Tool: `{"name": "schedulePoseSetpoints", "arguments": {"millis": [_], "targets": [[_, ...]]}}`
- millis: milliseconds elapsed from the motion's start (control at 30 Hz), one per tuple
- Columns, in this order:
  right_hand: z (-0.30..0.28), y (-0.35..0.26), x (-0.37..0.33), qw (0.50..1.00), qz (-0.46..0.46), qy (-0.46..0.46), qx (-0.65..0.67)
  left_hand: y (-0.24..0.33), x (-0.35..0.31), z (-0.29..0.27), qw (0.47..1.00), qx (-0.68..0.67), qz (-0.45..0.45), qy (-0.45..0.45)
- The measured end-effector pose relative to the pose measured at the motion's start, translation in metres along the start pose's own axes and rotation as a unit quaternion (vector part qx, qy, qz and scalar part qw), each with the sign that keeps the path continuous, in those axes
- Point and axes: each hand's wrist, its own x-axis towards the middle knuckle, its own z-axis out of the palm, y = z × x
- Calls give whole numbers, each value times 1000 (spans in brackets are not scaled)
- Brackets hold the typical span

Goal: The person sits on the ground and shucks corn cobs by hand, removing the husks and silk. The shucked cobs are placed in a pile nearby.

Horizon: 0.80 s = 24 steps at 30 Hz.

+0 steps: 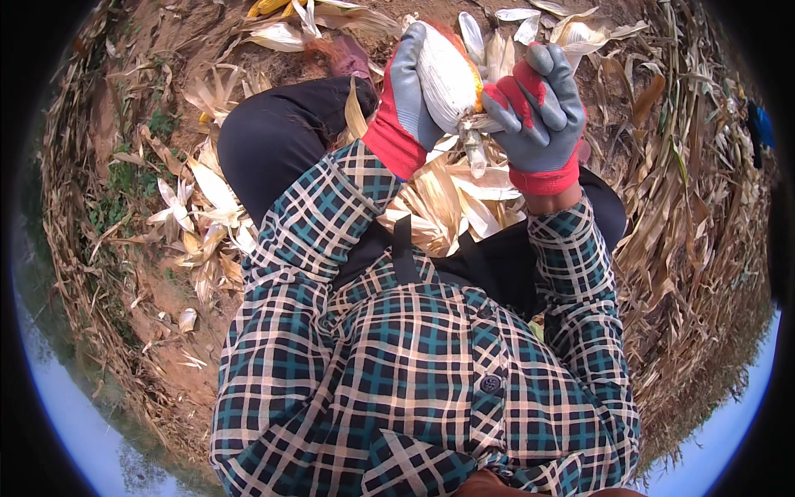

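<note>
An ear of corn (445, 79) is raised in front of me, still partly wrapped in pale white husk. Yellow-orange kernels show along its right side, and reddish silk is at its top. My left hand (407, 103), in a grey and red work glove, grips the ear from the left. A short cut stalk (474, 154) sticks out below it, pointing toward me. My right hand (542, 112), gloved alike, is closed beside the ear's base, its fingers curled. A strip of husk (483, 123) runs from the base into those fingers; its far end is hidden.
Loose dry husks (451, 199) lie between my legs, with more husks (211, 199) on the soil to the left. Yellow corn (269, 7) shows at the top edge. Dry stalks and leaves (679, 190) cover the ground on the right.
</note>
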Motion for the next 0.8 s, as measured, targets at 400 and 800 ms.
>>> {"name": "schedulePoseSetpoints", "arguments": {"millis": [400,800], "targets": [[26,19,-28,941,232,-147,198,4,-15,10,991,-84,-81,-60],[-51,-25,-28,703,53,148,-694,59,-21,66,995,-81,59,9]]}}
